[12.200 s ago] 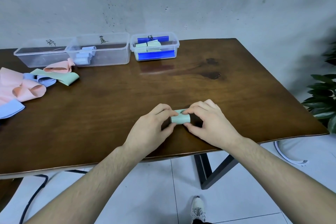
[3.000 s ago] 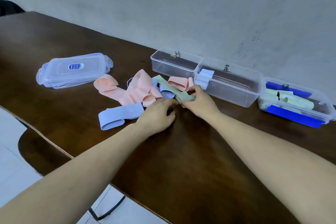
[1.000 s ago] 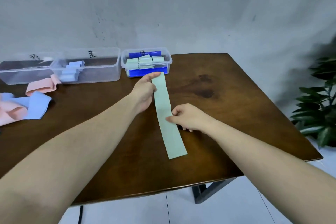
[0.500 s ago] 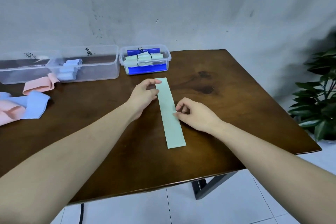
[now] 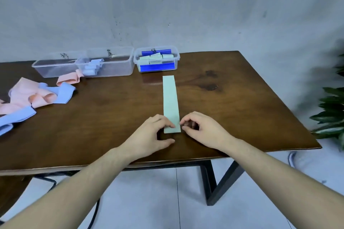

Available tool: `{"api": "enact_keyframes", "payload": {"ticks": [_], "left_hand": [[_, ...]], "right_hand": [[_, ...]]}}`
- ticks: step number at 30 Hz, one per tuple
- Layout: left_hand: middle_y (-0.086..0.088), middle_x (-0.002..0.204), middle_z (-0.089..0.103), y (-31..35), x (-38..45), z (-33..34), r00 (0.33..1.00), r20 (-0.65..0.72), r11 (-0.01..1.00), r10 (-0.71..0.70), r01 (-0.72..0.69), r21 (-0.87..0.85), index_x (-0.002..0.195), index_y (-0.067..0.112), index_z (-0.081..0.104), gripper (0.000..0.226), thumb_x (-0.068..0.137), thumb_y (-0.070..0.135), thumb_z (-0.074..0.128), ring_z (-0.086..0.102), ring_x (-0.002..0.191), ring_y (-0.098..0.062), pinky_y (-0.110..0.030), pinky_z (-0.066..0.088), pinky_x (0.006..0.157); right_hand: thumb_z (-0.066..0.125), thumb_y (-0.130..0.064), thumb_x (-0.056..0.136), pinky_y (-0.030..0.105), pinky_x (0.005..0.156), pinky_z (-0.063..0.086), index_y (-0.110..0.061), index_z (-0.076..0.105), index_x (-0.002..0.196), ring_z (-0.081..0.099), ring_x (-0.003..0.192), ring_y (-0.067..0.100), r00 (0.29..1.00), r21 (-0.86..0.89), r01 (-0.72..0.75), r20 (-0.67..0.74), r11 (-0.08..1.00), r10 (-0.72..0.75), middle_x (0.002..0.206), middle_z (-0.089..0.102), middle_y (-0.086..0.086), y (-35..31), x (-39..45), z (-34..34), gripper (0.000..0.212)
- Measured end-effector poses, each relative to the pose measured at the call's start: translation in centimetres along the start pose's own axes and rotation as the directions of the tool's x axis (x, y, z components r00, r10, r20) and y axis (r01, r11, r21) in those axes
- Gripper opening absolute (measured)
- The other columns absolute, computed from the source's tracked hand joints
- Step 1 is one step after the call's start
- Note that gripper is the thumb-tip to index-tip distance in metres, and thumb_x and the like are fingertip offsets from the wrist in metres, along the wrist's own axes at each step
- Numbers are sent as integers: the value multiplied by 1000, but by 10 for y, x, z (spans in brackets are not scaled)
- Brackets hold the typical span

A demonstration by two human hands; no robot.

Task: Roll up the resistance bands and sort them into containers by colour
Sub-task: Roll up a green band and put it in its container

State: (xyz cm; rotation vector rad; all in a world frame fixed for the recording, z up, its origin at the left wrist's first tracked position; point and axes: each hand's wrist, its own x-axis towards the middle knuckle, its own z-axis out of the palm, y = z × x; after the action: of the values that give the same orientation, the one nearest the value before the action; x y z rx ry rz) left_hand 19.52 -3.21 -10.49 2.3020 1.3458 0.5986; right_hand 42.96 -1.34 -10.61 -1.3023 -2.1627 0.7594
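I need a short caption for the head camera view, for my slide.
Both hands meet the near end of a flat green band on the table.

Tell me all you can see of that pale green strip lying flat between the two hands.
The green band is a long, narrow, pale mint strip of smooth, stretchy-looking material. It lies flat and unrolled on the brown table, running from near the container of rolled green bands toward the person. The left hand touches its near end with fingertips on top; the right hand, fingers curled, is at the near right edge.
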Motion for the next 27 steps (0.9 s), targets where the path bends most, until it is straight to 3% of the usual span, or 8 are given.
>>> {"api": "enact_keyframes", "payload": {"ticks": [2, 8, 11, 14, 18, 20, 23, 27], "left_hand": [[19, 120, 55, -1, -6, 3, 999, -38, 998, 7, -5, 58, 118, 31, 64, 33, 86, 34, 74, 49, 110, -1, -16, 37, 100], [13, 110, 66, 9, -7, 16, 974, -223, 985, 37, 2, 173, 106, 22, 74, 16, 93, 16, 67, 56, 97, -6, -27, 47, 92], [11, 106, 68, 21, -7, 24, 961, -278, 992, -4, 39, 120, 106, 20, 73, 15, 96, 18, 63, 59, 98, -6, -25, 48, 92], [11, 103, 69, 34, -11, 33, 943, -332, 996, -32, 59, 73, 105, 19, 73, 14, 95, 16, 64, 61, 97, -6, -20, 47, 90], [14, 99, 69, 47, -20, 42, 945, -325, 996, -27, 53, 72, 105, 21, 75, 15, 94, 15, 65, 58, 93, -4, -15, 43, 86], [16, 98, 69, 51, -25, 46, 942, -330, 997, -59, 75, 34, 104, 23, 75, 15, 93, 16, 67, 59, 92, -4, -16, 44, 84], [17, 96, 71, 56, -26, 45, 918, -331, 972, -220, 179, -150, 99, 26, 76, 11, 90, 21, 71, 64, 95, -4, -17, 47, 86], [18, 90, 72, 58, -25, 42, 906, -284, 927, -315, 229, -299, 94, 28, 76, 11, 85, 21, 77, 66, 90, -4, -16, 48, 82]], "right_hand": [[65, -25, 96, 15, 73, 47, -34, 68, 104, 58, 88, 5, 1000, 35, 5, -16, 999, -4, 96, 61, -18, 2, -4, 0, 13], [66, -23, 93, 20, 73, 49, -35, 66, 103, 57, 83, 7, 998, 99, 4, -58, 995, 1, 92, 60, -16, 3, -10, 1, 16], [69, -27, 91, 16, 76, 43, -32, 67, 110, 54, 90, 5, 996, 61, 57, -68, 996, -53, 100, 58, -19, 2, -13, 0, 20], [70, -32, 91, 19, 87, 44, -32, 67, 117, 51, 101, 5, 995, 11, 97, 6, 995, -97, 109, 58, -19, 2, -19, -5, 27], [68, -26, 93, 16, 85, 40, -28, 73, 113, 50, 96, -1, 989, -30, 136, 58, 990, -134, 100, 60, -20, 7, -28, -8, 21], [68, -26, 93, 17, 82, 43, -28, 74, 110, 52, 92, 1, 987, -33, 149, 59, 988, -147, 98, 61, -19, 9, -31, -8, 18], [66, -27, 95, 23, 77, 47, -28, 75, 109, 54, 85, 8, 989, -20, 136, 51, 990, -135, 98, 63, -13, 10, -33, -8, 17], [66, -24, 95, 22, 69, 44, -28, 75, 102, 52, 72, 7, 994, 76, 97, 40, 992, -100, 82, 62, -23, 9, -35, -11, 12]]}}
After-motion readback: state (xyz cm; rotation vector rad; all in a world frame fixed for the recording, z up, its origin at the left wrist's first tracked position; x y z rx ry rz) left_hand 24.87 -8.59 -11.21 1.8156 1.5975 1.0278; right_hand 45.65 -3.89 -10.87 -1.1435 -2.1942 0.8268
